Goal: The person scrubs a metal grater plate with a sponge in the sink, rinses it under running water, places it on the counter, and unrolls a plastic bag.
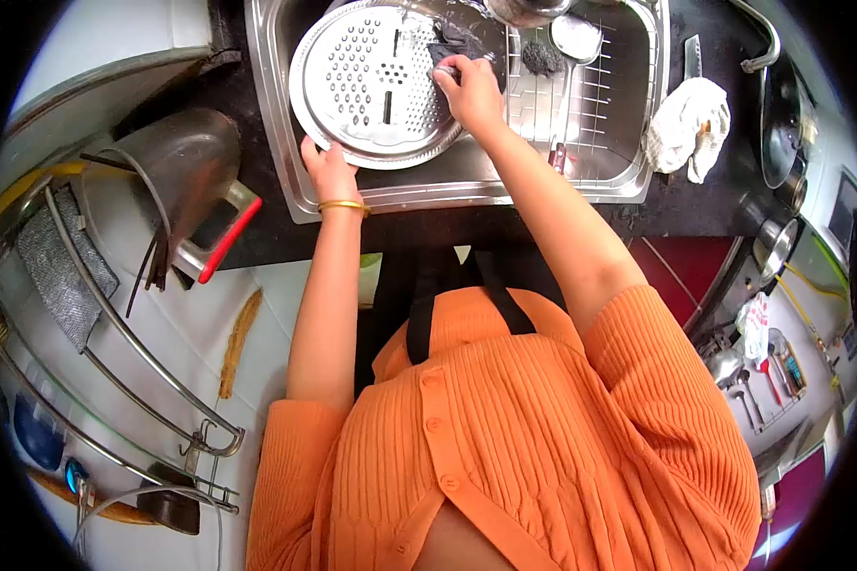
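Note:
A round metal grater plate (367, 81) with rows of raised holes lies over the left part of the steel sink (409, 197). My left hand (333, 174) grips its lower left rim, the fingers partly hidden. On the plate's right side my right hand (473, 92) is closed, its fingers pinched together beside a dark cloth (457, 43). The cloth seems to be held, but what sits inside the fingers is hidden. A grey scouring pad (543, 58) rests on the wire rack just right of my right hand, near a round ladle (576, 40).
A knife (692, 57) and a white cloth (690, 127) lie on the black counter right of the sink. A metal pot touches the sink's top edge. On the left are a large strainer-like vessel (195, 157) with a red-edged handle and a curved metal rack (133, 333).

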Action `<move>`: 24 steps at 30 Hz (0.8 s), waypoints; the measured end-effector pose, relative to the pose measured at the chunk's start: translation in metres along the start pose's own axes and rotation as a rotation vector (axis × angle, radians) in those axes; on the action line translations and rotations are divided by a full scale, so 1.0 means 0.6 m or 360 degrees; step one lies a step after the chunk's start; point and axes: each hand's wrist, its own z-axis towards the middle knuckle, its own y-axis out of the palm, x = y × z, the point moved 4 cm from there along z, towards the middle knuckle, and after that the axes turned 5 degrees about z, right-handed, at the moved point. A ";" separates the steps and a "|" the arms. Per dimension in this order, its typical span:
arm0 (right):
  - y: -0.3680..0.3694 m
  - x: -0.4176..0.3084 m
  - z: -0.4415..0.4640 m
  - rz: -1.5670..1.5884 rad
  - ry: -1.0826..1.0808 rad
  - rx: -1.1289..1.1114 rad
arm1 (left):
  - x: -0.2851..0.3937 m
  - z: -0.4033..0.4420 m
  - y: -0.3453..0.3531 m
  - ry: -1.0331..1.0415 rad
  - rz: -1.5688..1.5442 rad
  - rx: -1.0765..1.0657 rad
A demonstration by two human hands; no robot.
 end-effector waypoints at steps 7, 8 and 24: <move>0.010 0.021 0.037 0.0007 -0.0130 -0.0089 | 0.077 0.091 0.026 0.0078 -0.0202 -0.0307; 0.011 0.018 0.036 -0.0005 -0.0136 -0.0109 | 0.087 0.112 0.039 0.0095 -0.0173 -0.0362; 0.053 -0.211 -0.073 0.0364 -0.0855 -0.0367 | 0.071 0.086 0.020 0.0551 -0.0132 -0.0256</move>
